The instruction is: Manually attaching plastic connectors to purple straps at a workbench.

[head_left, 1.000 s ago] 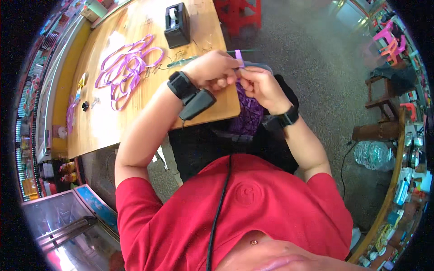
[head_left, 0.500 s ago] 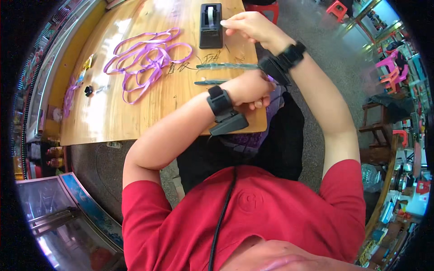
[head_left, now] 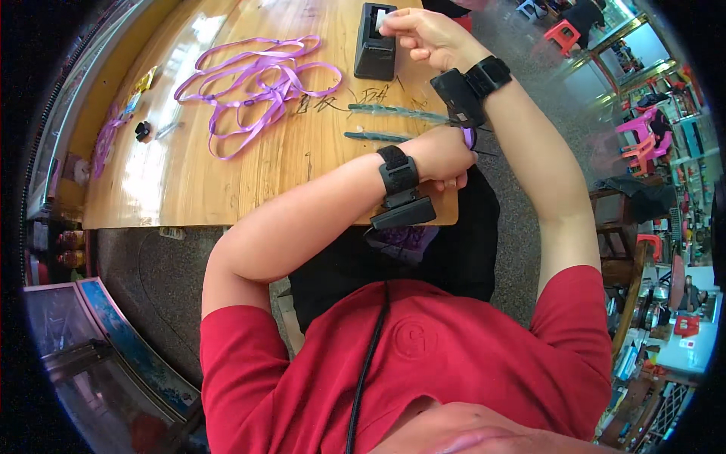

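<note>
My right hand [head_left: 435, 39] reaches over the black tape dispenser [head_left: 376, 57], thumb and forefinger pinched at the end of the pale tape [head_left: 380, 20]. The other fingers curl loosely. At the table's right corner my left hand [head_left: 448, 153] is closed, mostly back-side up. A bit of purple ribbon [head_left: 470, 138] shows at its knuckles; the rest of what it holds is hidden. Beside it on the table lie two thin dark green sticks in clear wrap, an upper one [head_left: 393, 111] and a lower one [head_left: 370, 137].
Tangled purple ribbon [head_left: 261, 91] spreads across the wooden table [head_left: 189, 197]. A small black object [head_left: 142, 131] lies at the left. Red stools [head_left: 562, 35] stand on the floor beyond; shelves of goods line the right. A glass-topped case [head_left: 83, 356] is at lower left.
My right fingertips have moved from the dispenser's right side onto the tape at its top. The view has shifted slightly. My left hand stays closed at the table corner.
</note>
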The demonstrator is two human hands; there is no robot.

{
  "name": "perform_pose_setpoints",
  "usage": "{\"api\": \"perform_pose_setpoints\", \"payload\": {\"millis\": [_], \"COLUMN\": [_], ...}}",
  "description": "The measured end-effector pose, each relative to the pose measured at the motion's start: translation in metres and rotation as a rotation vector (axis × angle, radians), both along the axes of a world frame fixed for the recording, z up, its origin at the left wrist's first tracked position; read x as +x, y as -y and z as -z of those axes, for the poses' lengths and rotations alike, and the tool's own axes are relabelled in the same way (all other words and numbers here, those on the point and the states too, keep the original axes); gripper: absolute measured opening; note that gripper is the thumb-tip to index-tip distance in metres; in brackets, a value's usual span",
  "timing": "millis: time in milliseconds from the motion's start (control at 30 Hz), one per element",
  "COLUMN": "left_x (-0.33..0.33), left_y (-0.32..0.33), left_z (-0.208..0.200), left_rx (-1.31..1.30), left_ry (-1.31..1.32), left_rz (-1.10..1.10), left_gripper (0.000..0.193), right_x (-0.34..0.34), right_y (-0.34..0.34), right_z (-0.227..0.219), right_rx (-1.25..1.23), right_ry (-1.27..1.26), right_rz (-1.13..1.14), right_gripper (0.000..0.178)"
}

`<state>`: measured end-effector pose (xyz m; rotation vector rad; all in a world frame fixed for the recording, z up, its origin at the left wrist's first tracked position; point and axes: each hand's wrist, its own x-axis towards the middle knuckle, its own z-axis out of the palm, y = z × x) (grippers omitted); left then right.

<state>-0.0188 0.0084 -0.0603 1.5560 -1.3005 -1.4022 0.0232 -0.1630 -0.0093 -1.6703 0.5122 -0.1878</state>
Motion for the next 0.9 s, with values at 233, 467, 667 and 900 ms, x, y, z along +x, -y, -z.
{"api": "perform_pose_setpoints", "payload": {"millis": [233,467,667,900], "left_x": [0.004,0.005,0.004,0.000], "left_y": [-0.006,-0.007,-0.007,-0.003], "left_z": [-0.004,-0.007,-0.007,-0.015], "left_rx": [-0.025,0.055,-0.026,0.174], "left_ry": [0.042,0.007,-0.005,0.074], "left_rz": [0.026,0.025,0.010,0.078], "left_gripper": [0.040,0.055,0.053,0.046], "right_x": [-0.035,-0.049,-0.043,-0.049], "right_y": [-0.051,-0.060,-0.057,-0.041], "right_z": [-0.003,0.014,0.024,0.029], "right_rx": [0.221,0.418,0.393,0.166], "right_ry": [0.027,-0.031,-0.082,-0.332], "right_rz": [-0.062,-0.031,0.028,-0.088], "right_gripper": [0.017,0.018,0.019,0.024]}}
